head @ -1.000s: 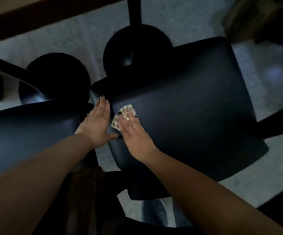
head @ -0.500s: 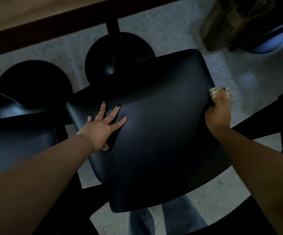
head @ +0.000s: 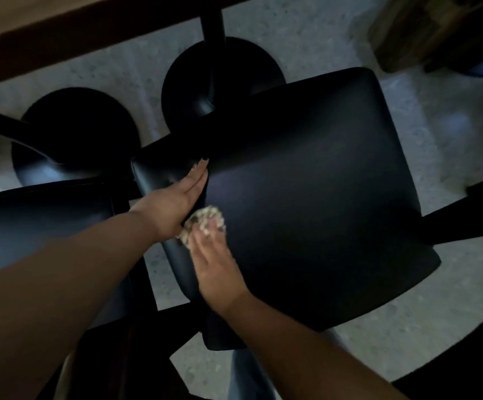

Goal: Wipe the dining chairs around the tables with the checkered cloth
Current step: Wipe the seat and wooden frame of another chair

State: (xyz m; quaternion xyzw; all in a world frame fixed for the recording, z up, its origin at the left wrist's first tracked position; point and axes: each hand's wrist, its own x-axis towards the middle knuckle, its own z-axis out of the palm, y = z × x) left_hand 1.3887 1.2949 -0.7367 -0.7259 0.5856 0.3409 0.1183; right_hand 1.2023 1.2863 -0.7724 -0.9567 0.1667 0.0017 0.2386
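Observation:
A black dining chair seat (head: 315, 197) fills the middle of the view. My left hand (head: 176, 200) lies flat on the seat's left edge, fingers straight and together. The checkered cloth (head: 205, 219) is bunched on the seat just below that hand. Flat fingers of my right hand (head: 214, 264) press on the cloth near the seat's left side; the hand is blurred with motion and covers part of the cloth.
A second black chair seat (head: 38, 226) stands at the left. Two round black table bases (head: 75, 134) (head: 223, 79) sit on the pale floor beyond, under the wooden table edge (head: 61, 27). A brown object (head: 425, 27) is at top right.
My right hand has swept the cloth from the seat's right edge back to its left side. My left hand's fingers have closed together and shifted onto the left edge.

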